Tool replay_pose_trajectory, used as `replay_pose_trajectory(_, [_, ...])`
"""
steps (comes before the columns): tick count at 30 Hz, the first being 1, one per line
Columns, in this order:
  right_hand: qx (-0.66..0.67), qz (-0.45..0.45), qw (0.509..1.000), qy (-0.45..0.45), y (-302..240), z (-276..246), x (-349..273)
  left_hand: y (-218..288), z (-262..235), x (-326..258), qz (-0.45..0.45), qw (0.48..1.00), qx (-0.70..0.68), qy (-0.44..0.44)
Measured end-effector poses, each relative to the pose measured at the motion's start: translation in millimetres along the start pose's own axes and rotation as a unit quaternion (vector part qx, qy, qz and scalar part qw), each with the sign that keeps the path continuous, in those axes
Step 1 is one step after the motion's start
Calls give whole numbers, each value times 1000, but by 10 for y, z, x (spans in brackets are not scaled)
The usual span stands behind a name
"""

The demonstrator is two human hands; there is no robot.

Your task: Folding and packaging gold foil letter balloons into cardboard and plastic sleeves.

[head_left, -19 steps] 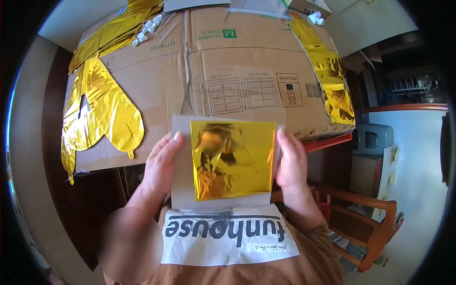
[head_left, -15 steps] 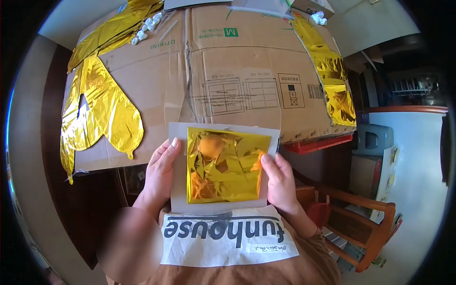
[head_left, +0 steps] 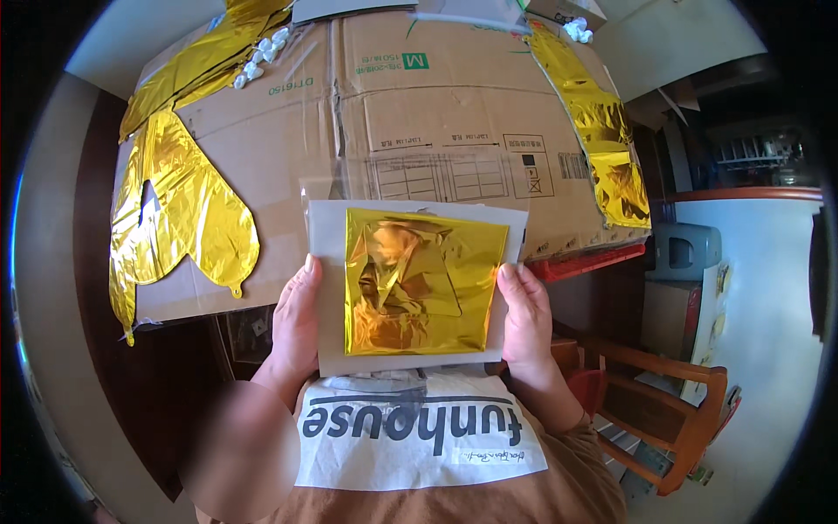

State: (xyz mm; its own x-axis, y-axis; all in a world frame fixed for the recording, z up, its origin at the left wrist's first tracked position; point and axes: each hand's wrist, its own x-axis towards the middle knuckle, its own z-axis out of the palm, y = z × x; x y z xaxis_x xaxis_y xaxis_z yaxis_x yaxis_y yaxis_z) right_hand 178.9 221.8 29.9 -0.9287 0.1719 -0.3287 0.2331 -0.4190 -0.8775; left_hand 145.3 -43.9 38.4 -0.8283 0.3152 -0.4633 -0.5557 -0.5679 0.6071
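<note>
Between my two hands is a flat pale card [head_left: 331, 301] with a square of folded gold foil [head_left: 476, 288], apparently a folded balloon, lying on its face. Clear plastic shows along the card's upper edge, like a sleeve. My left hand [head_left: 297, 319] grips the card's left side, thumb in front. On the opposite side my right hand [head_left: 527, 319] holds it the same way; the fingers behind are mostly hidden. The card is held up in front of my chest, overlapping the near edge of a large cardboard box surface [head_left: 288, 175].
Flat gold foil balloons lie at the cardboard's left [head_left: 205, 223] and right [head_left: 611, 144] sides. Small white crumpled pieces [head_left: 253, 70] sit at the far left, another [head_left: 577, 31] at far right. A wooden chair [head_left: 663, 410] and a blue-grey stool [head_left: 685, 249] stand to the right.
Both hands have raised the card slightly and tilted it, so more of its face and the clear plastic at its top show. My grip stays on both sides.
</note>
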Motion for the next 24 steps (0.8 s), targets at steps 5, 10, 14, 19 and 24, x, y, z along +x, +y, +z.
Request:
replay_pose_trajectory(5, [140,7,990,30,-155,197,22,-5,115,-35,4,996,13,84])
replay_pose_trajectory(10, [56,-19,998,25,6,-81,66,-30,13,-45,-32,995,63,69])
replay_pose_trajectory(14, [-21,-8,999,28,-22,26,-1,-23,-69,29,21,996,69,54])
replay_pose_trajectory(19, [39,70,997,14,153,-117,-132,-18,-293,62,46,990,122,56])
replay_pose_trajectory(24, [-48,88,993,-56,389,-371,-340,-172,-366,-44,7,982,134,135])
